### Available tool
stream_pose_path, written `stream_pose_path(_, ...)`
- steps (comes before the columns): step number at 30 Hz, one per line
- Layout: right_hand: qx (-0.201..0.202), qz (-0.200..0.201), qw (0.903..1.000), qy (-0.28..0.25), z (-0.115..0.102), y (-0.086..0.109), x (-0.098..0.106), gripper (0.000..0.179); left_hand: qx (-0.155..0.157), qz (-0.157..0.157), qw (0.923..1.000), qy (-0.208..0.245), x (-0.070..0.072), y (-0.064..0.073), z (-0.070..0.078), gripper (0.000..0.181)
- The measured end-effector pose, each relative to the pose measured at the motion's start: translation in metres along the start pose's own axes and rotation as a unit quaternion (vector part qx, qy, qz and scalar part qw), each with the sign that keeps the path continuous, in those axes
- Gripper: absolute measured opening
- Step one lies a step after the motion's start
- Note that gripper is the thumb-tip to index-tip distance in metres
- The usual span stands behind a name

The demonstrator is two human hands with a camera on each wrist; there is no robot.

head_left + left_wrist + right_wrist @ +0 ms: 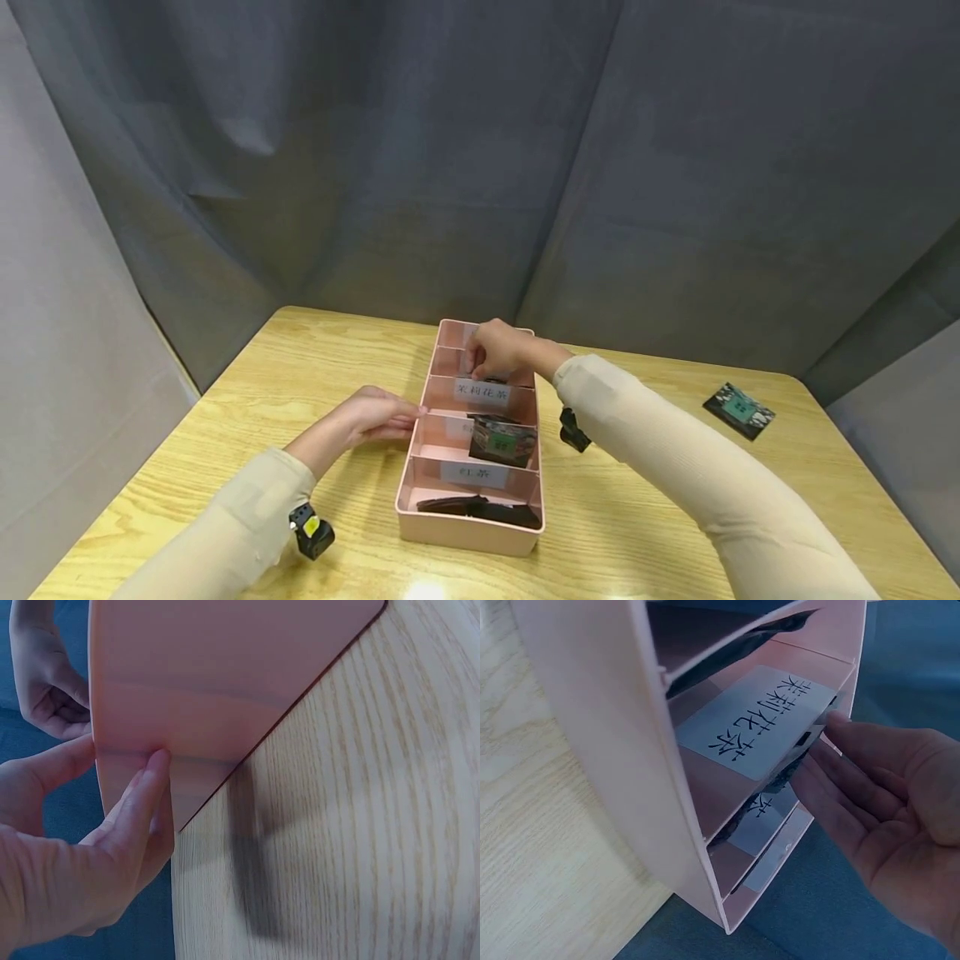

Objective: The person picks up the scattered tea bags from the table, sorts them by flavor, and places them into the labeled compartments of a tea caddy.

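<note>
A long pink box (467, 540) with cross dividers stands on the table, labels with Chinese characters on its dividers. My left hand (378, 414) holds its left wall, thumb at the rim and fingers against the outside (131, 817). Over a rear compartment, my right hand (497, 346) pinches the upper edge of a dark tea packet (784, 776), whose lower part sits behind the jasmine tea label (757, 720). A dark tea packet with a green label (501, 442) leans in a middle compartment. More dark packets (480, 508) lie in the front compartment.
Another green-labelled tea packet (739, 410) lies flat on the wooden table (637, 508), right of the box. A dark grey curtain (420, 167) hangs behind the table, and light cloth (67, 333) hangs at the left.
</note>
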State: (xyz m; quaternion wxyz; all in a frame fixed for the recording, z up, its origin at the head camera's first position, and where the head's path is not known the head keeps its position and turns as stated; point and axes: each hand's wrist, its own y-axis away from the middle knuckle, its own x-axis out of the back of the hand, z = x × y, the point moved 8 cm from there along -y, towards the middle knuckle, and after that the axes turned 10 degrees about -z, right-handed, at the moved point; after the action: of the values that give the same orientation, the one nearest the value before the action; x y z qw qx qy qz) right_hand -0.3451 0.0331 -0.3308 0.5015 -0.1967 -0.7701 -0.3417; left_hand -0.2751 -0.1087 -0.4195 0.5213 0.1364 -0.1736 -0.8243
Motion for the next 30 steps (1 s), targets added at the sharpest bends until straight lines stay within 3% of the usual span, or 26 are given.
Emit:
stream_pose_path(13, 0.042, 0.025, 0.9987, 0.013, -0.004, 0.024, 0.014, 0.004, 0.000, 0.003, 1.0000, -0.005, 0.001, 0.001, 0.001, 0.035)
stream_pose_path(24, 0.026, 0.039, 0.9984, -0.032, 0.032, 0.064, 0.014, 0.006, 0.001, 0.005, 1.0000, -0.002, 0.004, 0.001, 0.001, 0.037)
stream_pose_path(30, 0.019, 0.055, 0.9979, -0.028, 0.054, 0.088, 0.012, 0.009, 0.001, 0.002, 1.0000, -0.002, 0.003, 0.000, 0.002, 0.037)
